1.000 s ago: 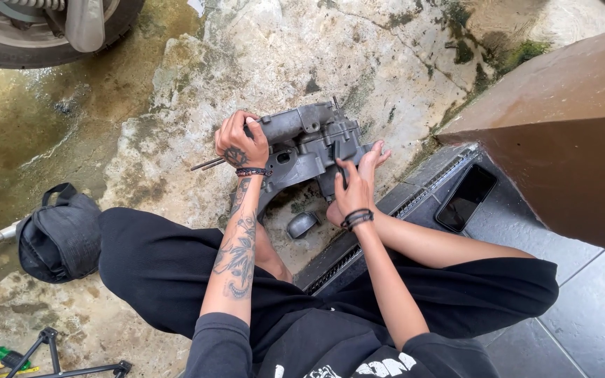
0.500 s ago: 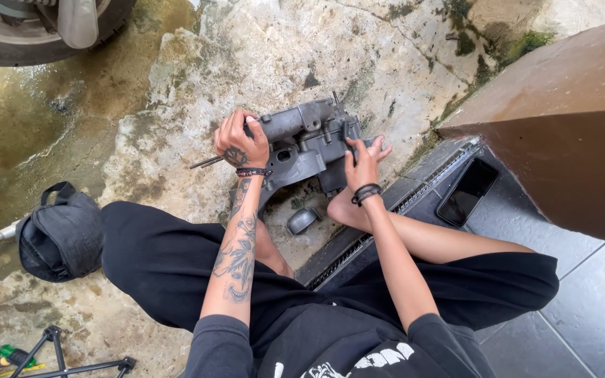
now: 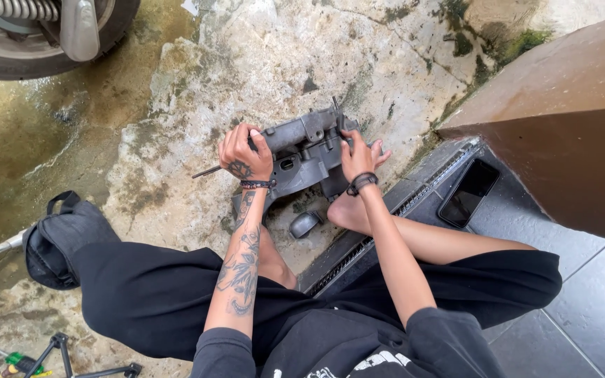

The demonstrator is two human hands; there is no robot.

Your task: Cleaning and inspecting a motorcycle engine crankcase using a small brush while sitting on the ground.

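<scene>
Gripping one engine casing (image 3: 302, 150), two hands.

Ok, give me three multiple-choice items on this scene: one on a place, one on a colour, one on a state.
1. Where does the phone lie?
A. on the dark tiled step
B. on the black bag
C. under the tyre

2. What colour is the metal part that both hands grip?
A. red
B. grey
C. yellow

3. How is the phone's screen?
A. lit
B. dark
C. covered by a cloth

Answers:
1. A, it rests on the step beside the brown block.
2. B, the casting is dull grey.
3. B, the screen shows black.
</scene>
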